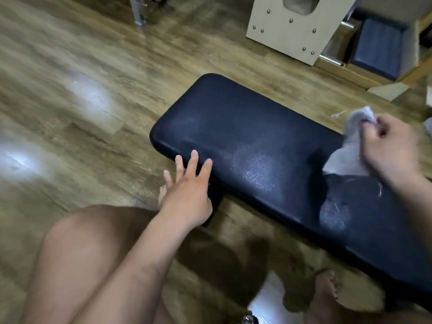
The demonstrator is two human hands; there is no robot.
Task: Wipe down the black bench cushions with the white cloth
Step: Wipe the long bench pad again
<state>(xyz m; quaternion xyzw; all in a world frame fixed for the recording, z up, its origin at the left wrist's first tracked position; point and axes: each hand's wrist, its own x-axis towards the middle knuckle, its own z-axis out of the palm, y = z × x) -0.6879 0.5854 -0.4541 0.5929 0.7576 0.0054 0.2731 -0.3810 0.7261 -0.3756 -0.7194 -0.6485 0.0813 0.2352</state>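
Observation:
The black bench cushion (pixel 252 141) runs from the middle of the view down to the right, with dull dusty patches on its top. My left hand (pixel 187 190) reaches out with straight fingers, and its fingertips touch the cushion's near edge by the rounded end. My right hand (pixel 392 146) is at the right edge of the view, above the cushion. It grips the crumpled white cloth (pixel 350 146), which hangs down onto the cushion's surface.
A wood-look floor (pixel 81 90) surrounds the bench. A pale wooden panel with studs (pixel 294 26) and a dark blue padded box (pixel 376 47) stand at the back right. My bare knee (pixel 77 249) and foot (pixel 325 286) are in the foreground.

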